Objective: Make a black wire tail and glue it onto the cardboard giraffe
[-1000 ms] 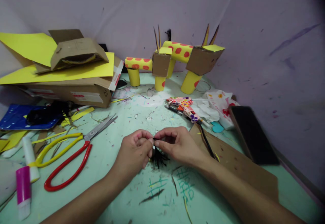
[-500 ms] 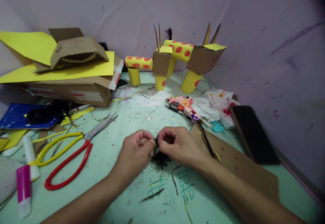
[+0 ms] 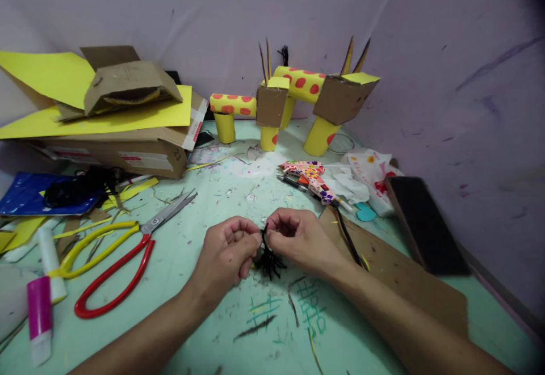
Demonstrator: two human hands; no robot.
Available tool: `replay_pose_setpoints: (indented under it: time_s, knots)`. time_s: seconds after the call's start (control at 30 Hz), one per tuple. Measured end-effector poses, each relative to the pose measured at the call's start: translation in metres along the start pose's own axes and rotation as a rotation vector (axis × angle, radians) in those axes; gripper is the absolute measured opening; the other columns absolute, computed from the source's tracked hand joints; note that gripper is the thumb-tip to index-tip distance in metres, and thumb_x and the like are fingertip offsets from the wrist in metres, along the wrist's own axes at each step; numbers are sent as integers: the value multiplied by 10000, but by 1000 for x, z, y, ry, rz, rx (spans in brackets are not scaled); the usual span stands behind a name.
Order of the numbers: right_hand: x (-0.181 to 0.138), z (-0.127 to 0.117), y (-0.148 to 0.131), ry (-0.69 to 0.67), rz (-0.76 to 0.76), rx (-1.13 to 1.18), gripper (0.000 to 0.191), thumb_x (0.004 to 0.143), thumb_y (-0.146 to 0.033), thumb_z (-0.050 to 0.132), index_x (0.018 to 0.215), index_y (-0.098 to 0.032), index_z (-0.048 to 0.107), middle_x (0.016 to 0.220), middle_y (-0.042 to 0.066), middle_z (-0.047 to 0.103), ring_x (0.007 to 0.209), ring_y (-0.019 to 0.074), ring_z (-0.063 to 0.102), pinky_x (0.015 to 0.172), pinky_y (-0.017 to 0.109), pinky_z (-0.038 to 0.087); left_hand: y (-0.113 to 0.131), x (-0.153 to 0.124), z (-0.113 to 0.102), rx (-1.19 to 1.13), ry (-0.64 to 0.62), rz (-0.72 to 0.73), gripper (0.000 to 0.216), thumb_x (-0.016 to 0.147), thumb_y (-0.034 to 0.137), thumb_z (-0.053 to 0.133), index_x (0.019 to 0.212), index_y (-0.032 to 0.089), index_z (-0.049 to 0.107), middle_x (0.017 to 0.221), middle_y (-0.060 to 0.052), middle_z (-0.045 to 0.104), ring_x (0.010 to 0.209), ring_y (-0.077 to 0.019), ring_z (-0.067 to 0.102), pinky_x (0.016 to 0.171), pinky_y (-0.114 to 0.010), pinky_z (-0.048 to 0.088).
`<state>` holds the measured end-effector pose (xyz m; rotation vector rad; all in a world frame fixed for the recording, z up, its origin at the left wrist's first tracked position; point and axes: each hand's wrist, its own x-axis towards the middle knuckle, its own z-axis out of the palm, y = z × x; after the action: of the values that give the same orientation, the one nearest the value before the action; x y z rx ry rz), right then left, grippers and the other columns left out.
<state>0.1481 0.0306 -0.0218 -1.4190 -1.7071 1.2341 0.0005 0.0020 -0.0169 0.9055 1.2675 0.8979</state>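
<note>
A small black yarn tassel [image 3: 269, 262] hangs between my hands at the middle of the table, its loose strands fanning downward. My left hand [image 3: 230, 250] pinches it from the left, thumb against the curled fingers. From the right, my right hand [image 3: 296, 236] grips the upper end between thumb and forefinger. The fingertips of both hands nearly meet and hide the top of the tassel. Scissors [image 3: 145, 233] with one yellow and one red handle lie with blades apart to the left of my left hand.
Two spotted cardboard animals [image 3: 300, 83] stand at the back. A flower-patterned glue gun [image 3: 313, 179], a phone [image 3: 426, 222] and a cardboard sheet [image 3: 400, 273] lie on the right. On the left are a cardboard box [image 3: 114, 151], black yarn [image 3: 80, 188] and a magenta glue stick [image 3: 40, 312].
My fingers have shifted slightly at the top of the tassel, with my right hand a little higher. More of the black strands now show below them.
</note>
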Motion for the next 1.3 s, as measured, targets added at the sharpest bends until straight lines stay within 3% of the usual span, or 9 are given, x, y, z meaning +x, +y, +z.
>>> replay_pose_setpoints:
  time_s: [0.23,0.73,0.97,1.3]
  knots:
    - [-1,2,3,-46,18,25,72,632,-183,565,656,-168,630,545,-25,565,488,76,457,447,181,334,4,-1,3,47,25,45,177,641,290,631,704,171,516,331,103,412,277,-32,306,297,-140,215]
    - [-1,0,0,-43,38,-34,30,582,-161,547,575,-172,574,490,-42,510,466,77,422,431,189,296,4,0,7,27,128,-3,73,584,200,553,639,182,509,388,89,449,296,-35,343,310,-136,208]
    - [1,-9,-9,-80,62,42,136,650,-192,610,756,-148,685,586,-7,593,514,88,465,472,202,353,3,1,5,12,112,-13,88,591,228,567,641,178,514,403,85,470,275,-24,331,296,-135,195]
    - [0,-1,-9,-74,184,133,42,590,-121,580,608,-158,589,507,-51,509,461,65,419,449,196,321,5,0,7,66,107,-17,97,606,243,579,656,178,526,349,103,419,274,-29,318,296,-139,190]
